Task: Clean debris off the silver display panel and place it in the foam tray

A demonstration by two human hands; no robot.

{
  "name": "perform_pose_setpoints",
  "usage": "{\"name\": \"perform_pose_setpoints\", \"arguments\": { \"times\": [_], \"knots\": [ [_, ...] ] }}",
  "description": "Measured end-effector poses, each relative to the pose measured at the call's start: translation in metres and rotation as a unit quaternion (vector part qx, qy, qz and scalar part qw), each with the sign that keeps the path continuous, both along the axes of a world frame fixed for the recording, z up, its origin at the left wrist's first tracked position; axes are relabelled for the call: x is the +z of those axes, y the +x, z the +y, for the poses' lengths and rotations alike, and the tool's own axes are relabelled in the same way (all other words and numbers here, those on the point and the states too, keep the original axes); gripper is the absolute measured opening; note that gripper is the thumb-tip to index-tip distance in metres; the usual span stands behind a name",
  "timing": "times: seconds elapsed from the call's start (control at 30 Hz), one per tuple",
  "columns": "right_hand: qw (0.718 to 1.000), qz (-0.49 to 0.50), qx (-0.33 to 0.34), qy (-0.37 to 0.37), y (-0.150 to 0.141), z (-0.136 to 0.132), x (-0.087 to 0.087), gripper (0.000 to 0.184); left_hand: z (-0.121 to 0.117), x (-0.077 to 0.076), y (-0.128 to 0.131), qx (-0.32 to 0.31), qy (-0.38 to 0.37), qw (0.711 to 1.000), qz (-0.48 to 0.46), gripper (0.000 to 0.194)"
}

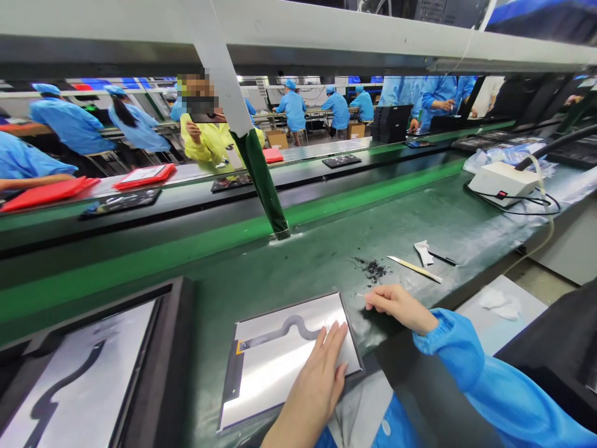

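A silvery flat panel (280, 367) with a grey curved strip lies on the green bench in front of me. My left hand (317, 379) rests flat on its right part, fingers stretched out. My right hand (396, 305) hovers just beyond the panel's right corner, fingers pinched on a thin white stick whose tip points left. A small heap of dark scraps (373, 269) lies just past that hand.
A second panel in a black tray (177, 348) sits at the left. A pale flat stick (415, 269), a white scrap (423, 252) and a white box with cables (501, 182) lie to the right. A slanted post (261, 180) rises ahead. People in blue work beyond the conveyor.
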State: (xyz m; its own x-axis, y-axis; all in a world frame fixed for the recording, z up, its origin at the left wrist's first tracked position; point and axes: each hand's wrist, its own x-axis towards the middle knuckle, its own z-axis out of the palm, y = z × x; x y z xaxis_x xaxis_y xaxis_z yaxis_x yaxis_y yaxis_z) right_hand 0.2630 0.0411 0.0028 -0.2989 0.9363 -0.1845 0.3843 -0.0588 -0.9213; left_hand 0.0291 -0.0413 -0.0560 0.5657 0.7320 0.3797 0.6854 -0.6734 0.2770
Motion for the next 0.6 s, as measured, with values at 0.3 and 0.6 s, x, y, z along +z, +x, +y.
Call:
{"name": "perform_pose_setpoints", "arguments": {
  "times": [0.3,0.6],
  "knots": [
    [1.0,0.014,-0.005,0.024,0.001,0.011,0.004,0.053,0.001,-0.02,0.002,0.02,0.024,0.999,-0.041,0.052],
    [0.999,-0.014,-0.014,0.046,0.003,-0.034,0.002,0.035,0.017,0.023,0.011,0.056,-0.023,0.991,-0.117,0.035]
  ]
}}
